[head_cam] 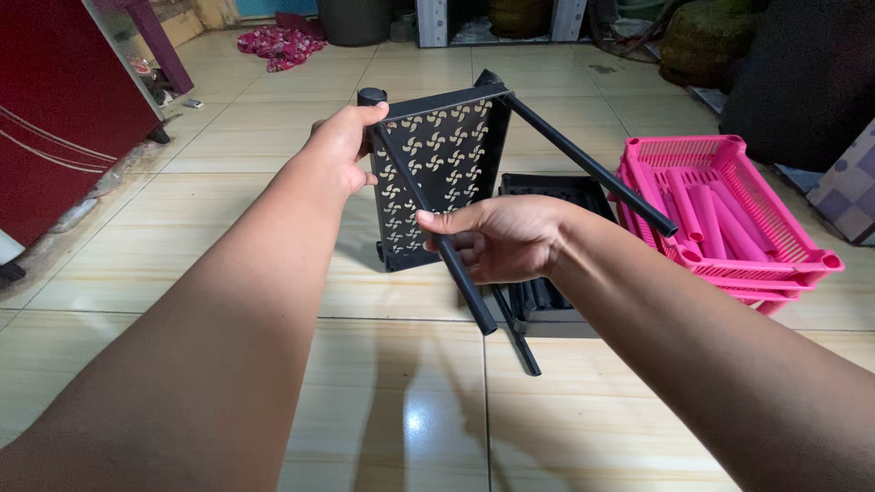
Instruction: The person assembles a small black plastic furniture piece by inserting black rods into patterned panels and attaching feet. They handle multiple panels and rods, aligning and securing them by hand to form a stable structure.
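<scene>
The left hand (342, 141) grips the black shelf tray (437, 173), the right hand (497, 239) holds a black pole (447, 251); another pole (588, 164) is in, more wait.

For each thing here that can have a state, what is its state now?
Black tray: held upright off the floor, tilted.
Black tube: fitted at a tray corner.
Second black tube: fitted at another corner, sticking out.
Left hand: closed on tray edge.
Right hand: closed around black tube.
Pink trays: stacked, pink tubes inside.
</scene>
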